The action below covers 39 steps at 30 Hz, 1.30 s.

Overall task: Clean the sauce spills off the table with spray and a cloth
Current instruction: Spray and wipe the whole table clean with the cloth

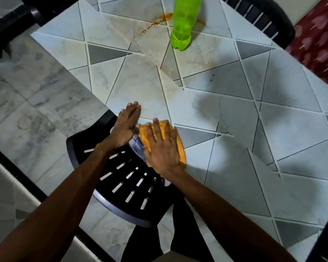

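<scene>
Your right hand (161, 146) lies flat, fingers spread, on the orange cloth (181, 152) at the near edge of the table (235, 110). Your left hand (126, 125) rests flat just beside it, fingers straight, at that same edge. Farther off, the green bottle (184, 21) stands by an orange-brown sauce smear (153, 23). A black chair (119, 178) sits below your arms, by the table's edge

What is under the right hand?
An orange cloth, pressed flat on the table by the right hand. The table beneath the cloth is covered, so any sauce there cannot be seen.
</scene>
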Available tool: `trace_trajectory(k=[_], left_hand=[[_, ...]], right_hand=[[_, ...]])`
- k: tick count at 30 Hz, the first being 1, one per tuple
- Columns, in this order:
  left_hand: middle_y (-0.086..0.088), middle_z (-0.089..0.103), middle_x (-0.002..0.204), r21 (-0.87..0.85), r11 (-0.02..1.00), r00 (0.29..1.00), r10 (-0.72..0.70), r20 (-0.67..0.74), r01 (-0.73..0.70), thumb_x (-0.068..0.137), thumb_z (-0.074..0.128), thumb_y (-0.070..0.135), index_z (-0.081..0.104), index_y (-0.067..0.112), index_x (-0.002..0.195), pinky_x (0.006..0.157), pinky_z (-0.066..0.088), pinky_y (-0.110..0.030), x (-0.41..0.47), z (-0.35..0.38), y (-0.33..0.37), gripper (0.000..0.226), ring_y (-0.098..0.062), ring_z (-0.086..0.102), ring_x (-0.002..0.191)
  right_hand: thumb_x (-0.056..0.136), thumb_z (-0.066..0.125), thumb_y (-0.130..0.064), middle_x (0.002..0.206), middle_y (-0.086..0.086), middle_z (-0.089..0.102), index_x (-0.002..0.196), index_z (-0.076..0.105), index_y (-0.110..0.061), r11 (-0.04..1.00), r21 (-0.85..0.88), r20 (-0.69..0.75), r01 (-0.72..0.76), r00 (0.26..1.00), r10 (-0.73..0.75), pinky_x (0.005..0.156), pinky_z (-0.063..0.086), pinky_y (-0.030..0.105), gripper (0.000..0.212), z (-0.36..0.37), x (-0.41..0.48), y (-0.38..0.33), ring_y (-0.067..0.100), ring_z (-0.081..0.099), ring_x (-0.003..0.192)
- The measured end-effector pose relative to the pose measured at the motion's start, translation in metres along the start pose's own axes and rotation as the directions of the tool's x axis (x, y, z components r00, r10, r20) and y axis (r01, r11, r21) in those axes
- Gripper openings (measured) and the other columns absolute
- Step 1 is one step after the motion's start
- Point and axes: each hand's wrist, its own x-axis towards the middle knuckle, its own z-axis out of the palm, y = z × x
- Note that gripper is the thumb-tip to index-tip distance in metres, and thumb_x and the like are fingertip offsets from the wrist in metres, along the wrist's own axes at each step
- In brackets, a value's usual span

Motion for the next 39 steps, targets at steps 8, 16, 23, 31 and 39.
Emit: trace_trajectory(k=[8,16,23,31,39], left_hand=[[-0.002,0.011,0.164,-0.044,0.999,1.000,0.006,-0.015,-0.006,0.097,0.043,0.030,0.025,0.012,0.155,0.118,-0.008,-0.027,0.002,0.005,0.002,0.063,-0.016,0.000,0.151],[-0.003,0.007,0.165,0.136,0.991,0.999,0.003,-0.045,0.003,0.085,0.054,0.047,0.016,0.015,0.157,0.115,-0.017,-0.021,-0.002,0.014,0.011,0.088,-0.017,-0.003,0.151],[-0.005,0.007,0.165,0.134,0.991,1.000,-0.002,-0.014,0.004,0.081,0.041,0.061,0.015,0.014,0.157,0.119,-0.005,-0.036,-0.002,0.005,0.018,0.093,-0.023,0.000,0.152],[-0.002,0.021,0.163,0.144,0.989,0.999,0.021,-0.039,-0.016,0.081,0.046,0.070,0.024,0.016,0.155,0.121,0.017,-0.042,-0.006,-0.004,0.007,0.095,-0.021,0.015,0.151],[-0.014,0.045,0.143,0.202,0.978,0.991,-0.026,-0.131,0.052,0.068,0.084,0.035,0.046,0.008,0.141,0.098,0.046,-0.045,0.019,-0.005,0.056,0.086,-0.041,0.053,0.118]], right_hand=[[0.100,0.036,-0.047,0.171,0.009,0.009,0.161,0.019,-0.020,0.998,-0.039,-0.008,0.048,0.999,-0.049,0.122,0.015,0.058,0.069,0.003,-0.057,0.042,0.042,0.012,0.154],[0.102,0.030,-0.038,0.169,0.015,0.014,0.160,0.026,-0.022,0.978,-0.167,0.117,-0.128,0.982,0.148,0.115,0.026,0.064,0.061,0.037,-0.214,0.141,0.046,0.008,0.155],[0.099,0.034,-0.050,0.171,0.009,0.005,0.163,0.014,-0.020,0.998,-0.030,-0.038,-0.055,0.998,0.054,0.123,0.009,0.061,0.073,0.001,-0.077,0.063,0.043,0.003,0.156],[0.091,0.042,-0.052,0.171,0.003,0.009,0.162,0.015,-0.028,0.996,-0.089,-0.034,-0.008,0.999,0.005,0.121,0.013,0.065,0.079,-0.025,0.036,0.095,0.045,0.007,0.154],[0.093,0.028,-0.049,0.168,0.010,0.020,0.160,0.026,-0.020,0.917,0.056,-0.162,-0.394,0.903,0.398,0.118,0.020,0.067,0.073,-0.059,0.094,0.204,0.050,0.024,0.148]])
